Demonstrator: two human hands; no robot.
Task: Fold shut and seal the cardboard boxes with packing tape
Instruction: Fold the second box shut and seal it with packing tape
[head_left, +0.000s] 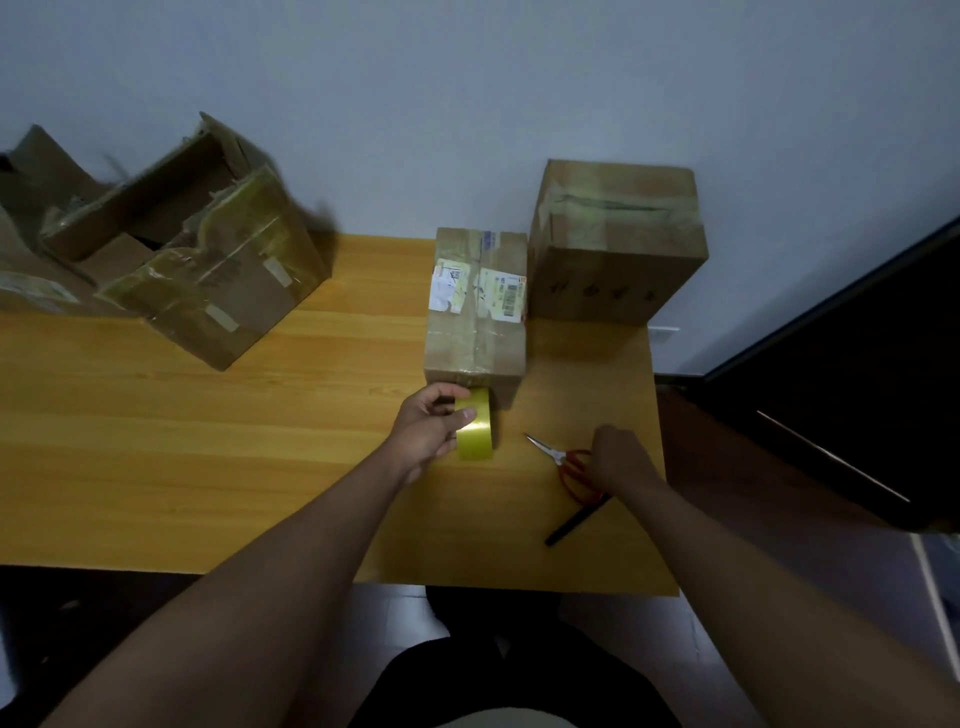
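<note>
A closed cardboard box with shipping labels (475, 306) lies in the middle of the wooden table (208, 441). My left hand (431, 428) grips a yellowish roll of packing tape (475, 431) against the box's near end. My right hand (621, 460) is on the red handles of the scissors (563, 462), whose blades point left on the table; whether its fingers grip the handles is hidden. A larger taped box (618, 239) stands behind on the right. An open box with loose flaps (197, 249) sits at the far left.
A black pen (574, 522) lies near the scissors by the table's right edge. More cardboard (31, 249) is piled at the far left. A dark door (857, 364) stands to the right. A wall rises right behind the table.
</note>
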